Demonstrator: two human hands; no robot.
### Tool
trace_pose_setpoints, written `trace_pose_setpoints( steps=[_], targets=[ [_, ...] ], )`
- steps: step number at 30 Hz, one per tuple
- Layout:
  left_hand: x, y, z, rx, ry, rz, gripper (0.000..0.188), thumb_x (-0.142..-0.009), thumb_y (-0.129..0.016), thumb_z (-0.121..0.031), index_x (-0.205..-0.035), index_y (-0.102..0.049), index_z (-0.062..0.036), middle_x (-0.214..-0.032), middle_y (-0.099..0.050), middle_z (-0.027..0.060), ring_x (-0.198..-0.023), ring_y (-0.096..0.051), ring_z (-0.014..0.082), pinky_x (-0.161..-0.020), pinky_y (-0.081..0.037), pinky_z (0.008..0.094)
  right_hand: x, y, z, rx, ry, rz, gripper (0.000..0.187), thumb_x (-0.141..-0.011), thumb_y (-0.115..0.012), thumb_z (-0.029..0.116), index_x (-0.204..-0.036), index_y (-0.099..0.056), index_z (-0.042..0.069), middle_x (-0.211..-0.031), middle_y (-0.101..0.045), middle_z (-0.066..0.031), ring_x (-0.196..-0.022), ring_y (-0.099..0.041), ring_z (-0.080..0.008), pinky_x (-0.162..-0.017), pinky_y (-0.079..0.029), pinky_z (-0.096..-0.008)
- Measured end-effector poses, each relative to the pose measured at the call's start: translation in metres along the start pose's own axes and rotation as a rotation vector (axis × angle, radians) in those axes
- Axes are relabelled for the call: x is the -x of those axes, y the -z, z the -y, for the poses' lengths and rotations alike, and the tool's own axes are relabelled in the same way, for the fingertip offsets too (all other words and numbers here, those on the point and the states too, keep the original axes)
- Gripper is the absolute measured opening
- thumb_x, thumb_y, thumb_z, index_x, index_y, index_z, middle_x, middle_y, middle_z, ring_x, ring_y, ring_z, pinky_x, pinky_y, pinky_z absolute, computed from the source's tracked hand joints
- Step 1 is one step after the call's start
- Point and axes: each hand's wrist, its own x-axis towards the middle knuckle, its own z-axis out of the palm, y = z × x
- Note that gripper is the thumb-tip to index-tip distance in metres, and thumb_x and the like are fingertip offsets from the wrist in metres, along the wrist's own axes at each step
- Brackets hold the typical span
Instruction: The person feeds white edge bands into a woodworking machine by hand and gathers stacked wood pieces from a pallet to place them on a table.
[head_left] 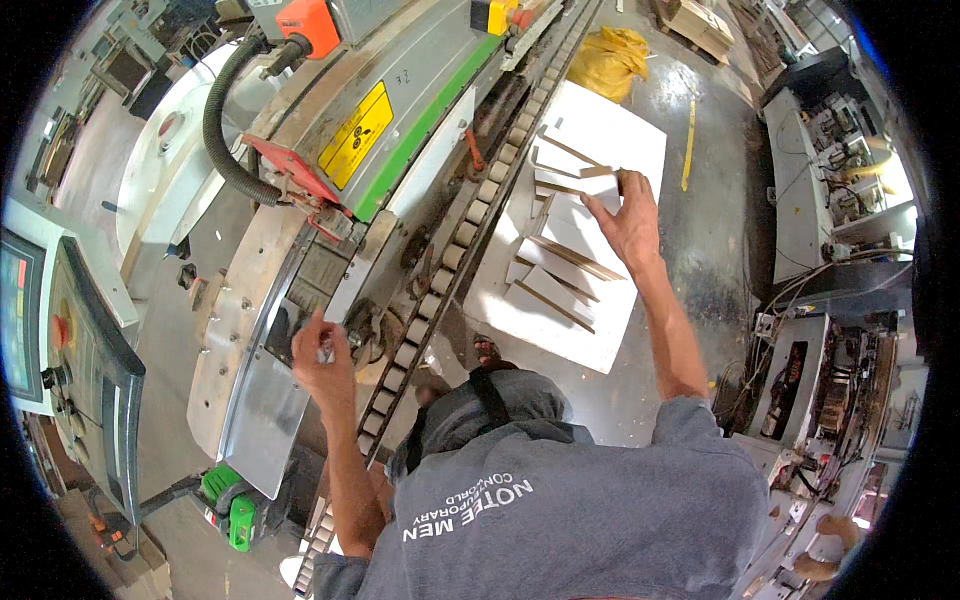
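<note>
On the right, my right hand (pixel 632 225) pinches the end of a small white panel (pixel 598 186) between thumb and fingers. Below it lie several more narrow white pieces with brown edges (pixel 555 300), overlapping on a large white board (pixel 590 345). My left hand (pixel 325 365) is held at the metal bed of the grey machine (pixel 400 125), its fingers curled together. Something small and shiny shows at those fingers, too unclear to name.
A roller track (pixel 443 281) runs diagonally between the machine and the white board. A control panel (pixel 95 370) stands at the left, and a green tool (pixel 235 510) sits below the machine bed. Beyond the board lies a yellow sack (pixel 610 65). More machinery (pixel 800 190) lines the right.
</note>
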Motion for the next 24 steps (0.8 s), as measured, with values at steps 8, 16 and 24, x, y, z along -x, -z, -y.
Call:
trace_pose_setpoints(
  steps=[8, 16, 24],
  targets=[
    [0.021, -0.001, -0.092, -0.041, -0.191, 0.248, 0.054, -0.072, -0.08, -0.003, -0.124, -0.064, 0.0004, -0.116, -0.062, 0.0184, -0.108, -0.056, 0.0361, -0.093, -0.046, 0.0439, 0.071, -0.073, 0.151, -1.235, -0.406, 0.268, 0.039, -0.094, -0.069, 0.038, -0.098, -0.064, -0.001, -0.074, -0.063, -0.0011, -0.058, -0.054, -0.0086, -0.047, -0.041, -0.0247],
    [0.022, 0.063, -0.002, -0.21, -0.219, 0.155, 0.055, -0.069, -0.078, 0.001, -0.122, -0.064, 0.0003, -0.115, -0.064, 0.0209, -0.102, -0.059, 0.0404, -0.087, -0.05, 0.0461, 0.117, -0.123, 0.256, -1.632, -0.457, 0.867, 0.047, -0.098, -0.061, 0.04, -0.115, -0.057, -0.004, -0.106, -0.064, -0.011, -0.09, -0.065, -0.0187, -0.077, -0.06, -0.0352],
    [0.0, 0.104, 0.086, -0.243, -0.221, -0.081, 0.048, -0.065, -0.081, -0.003, -0.111, -0.07, -0.0037, -0.113, -0.066, 0.0182, -0.101, -0.061, 0.0386, -0.087, -0.05, 0.0459, 0.174, -0.166, 0.319, -1.542, -0.207, 1.101, 0.072, -0.099, -0.062, 0.026, -0.151, -0.023, -0.006, -0.117, -0.06, -0.0139, -0.096, -0.065, -0.0202, -0.074, -0.06, -0.0338]
  ],
)
